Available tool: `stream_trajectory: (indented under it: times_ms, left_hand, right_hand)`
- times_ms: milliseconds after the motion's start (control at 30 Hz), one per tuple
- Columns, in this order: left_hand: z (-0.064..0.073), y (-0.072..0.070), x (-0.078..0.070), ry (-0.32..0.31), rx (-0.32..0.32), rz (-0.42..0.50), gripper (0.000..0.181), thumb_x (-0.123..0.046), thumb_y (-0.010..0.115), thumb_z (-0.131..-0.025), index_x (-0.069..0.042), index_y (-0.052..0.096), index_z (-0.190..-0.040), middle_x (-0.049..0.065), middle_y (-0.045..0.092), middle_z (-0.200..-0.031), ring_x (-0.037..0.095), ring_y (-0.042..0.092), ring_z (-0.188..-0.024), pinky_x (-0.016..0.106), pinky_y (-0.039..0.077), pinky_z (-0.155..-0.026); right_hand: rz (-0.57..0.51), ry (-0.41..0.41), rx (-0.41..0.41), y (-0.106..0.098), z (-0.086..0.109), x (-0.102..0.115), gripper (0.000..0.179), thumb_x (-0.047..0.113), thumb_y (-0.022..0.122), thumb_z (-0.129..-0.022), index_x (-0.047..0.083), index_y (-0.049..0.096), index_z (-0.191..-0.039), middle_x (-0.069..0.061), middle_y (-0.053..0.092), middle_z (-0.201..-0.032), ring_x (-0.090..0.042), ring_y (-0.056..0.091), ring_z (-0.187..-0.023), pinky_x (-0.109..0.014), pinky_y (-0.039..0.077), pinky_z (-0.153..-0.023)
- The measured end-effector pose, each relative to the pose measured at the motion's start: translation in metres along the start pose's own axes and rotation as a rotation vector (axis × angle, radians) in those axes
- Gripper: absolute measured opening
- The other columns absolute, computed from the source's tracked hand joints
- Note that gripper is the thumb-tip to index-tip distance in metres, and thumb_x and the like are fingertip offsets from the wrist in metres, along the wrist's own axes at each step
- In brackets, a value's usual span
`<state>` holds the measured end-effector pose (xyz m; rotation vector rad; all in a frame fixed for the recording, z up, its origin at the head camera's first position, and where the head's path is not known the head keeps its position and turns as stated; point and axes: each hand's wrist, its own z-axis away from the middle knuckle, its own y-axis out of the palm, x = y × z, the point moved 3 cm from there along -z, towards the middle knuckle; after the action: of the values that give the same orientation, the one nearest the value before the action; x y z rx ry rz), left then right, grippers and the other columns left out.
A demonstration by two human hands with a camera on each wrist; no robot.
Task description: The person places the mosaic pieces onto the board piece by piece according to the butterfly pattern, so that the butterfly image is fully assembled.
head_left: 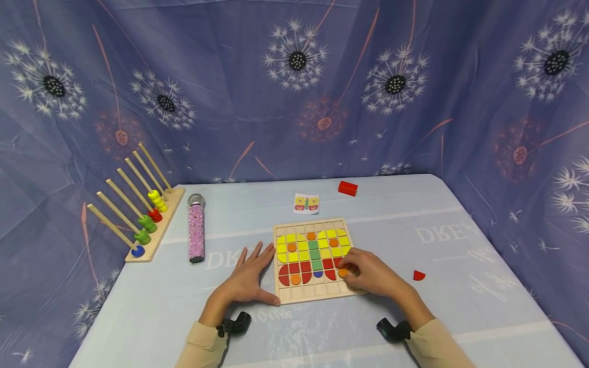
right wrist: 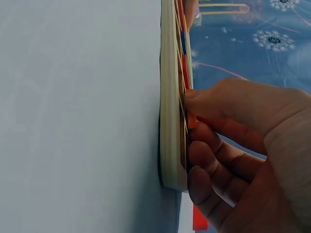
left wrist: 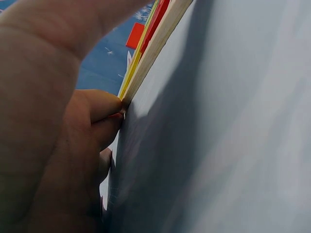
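A wooden grid board [head_left: 313, 294] lies on the table, filled with coloured tiles in a butterfly pattern: yellow above, red below, green down the middle. My right hand [head_left: 370, 273] pinches an orange disc [head_left: 343, 273] at the lower right of the pattern. In the right wrist view, thumb and fingertips hold that orange disc [right wrist: 191, 120] at the board's surface. My left hand [head_left: 248, 276] lies spread beside the board, fingertips and thumb touching its left edge. One red quarter-round tile [head_left: 418, 275] lies on the table right of my right hand.
Behind the board lie a pattern card [head_left: 306, 203] and a red block [head_left: 347, 188]. On the left are a glittery pink microphone [head_left: 196, 230] and a wooden peg rack [head_left: 154, 248] with coloured beads. A dandelion-print cloth [head_left: 230, 102] hangs behind the table.
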<state>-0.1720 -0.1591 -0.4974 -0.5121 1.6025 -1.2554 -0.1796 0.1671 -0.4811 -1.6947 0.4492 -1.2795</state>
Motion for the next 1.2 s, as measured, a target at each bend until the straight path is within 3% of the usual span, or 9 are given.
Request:
stream_trajectory:
  times_ms: [400, 733, 1200]
  left_hand:
    - [-0.001, -0.001, 0.0, 0.002, -0.002, -0.005, 0.133, -0.078, 0.074, -0.05, -0.013, 0.022, -0.154, -0.003, 0.015, -0.159, 0.024, 0.002, -0.146, 0.052, -0.004, -0.114]
    - [0.0, 0.0, 0.0, -0.001, 0.0, 0.0, 0.133, -0.077, 0.075, -0.051, -0.012, 0.023, -0.154, -0.002, 0.016, -0.159, 0.024, 0.003, -0.146, 0.052, -0.004, -0.114]
    - [-0.001, 0.002, 0.002, 0.013, -0.008, 0.004, 0.133, -0.078, 0.074, -0.051, -0.012, 0.022, -0.154, -0.002, 0.016, -0.159, 0.025, 0.003, -0.146, 0.053, -0.004, -0.114]
  right_hand:
    - [0.031, -0.06, 0.007, 0.001, 0.0, 0.003, 0.025, 0.02, 0.079, -0.075, 0.023, 0.071, -0.099, 0.013, 0.055, -0.085, -0.006, 0.048, -0.078, -0.023, 0.045, -0.067]
    - [0.018, 0.01, -0.003, -0.004, 0.005, 0.001, 0.024, 0.024, 0.078, -0.077, 0.026, 0.07, -0.1, 0.016, 0.055, -0.087, -0.007, 0.05, -0.08, -0.025, 0.047, -0.071]
    - [-0.01, 0.007, -0.133, -0.042, 0.04, -0.047, 0.024, 0.012, 0.079, -0.079, 0.016, 0.071, -0.101, 0.012, 0.058, -0.085, -0.009, 0.052, -0.073, -0.025, 0.046, -0.062]
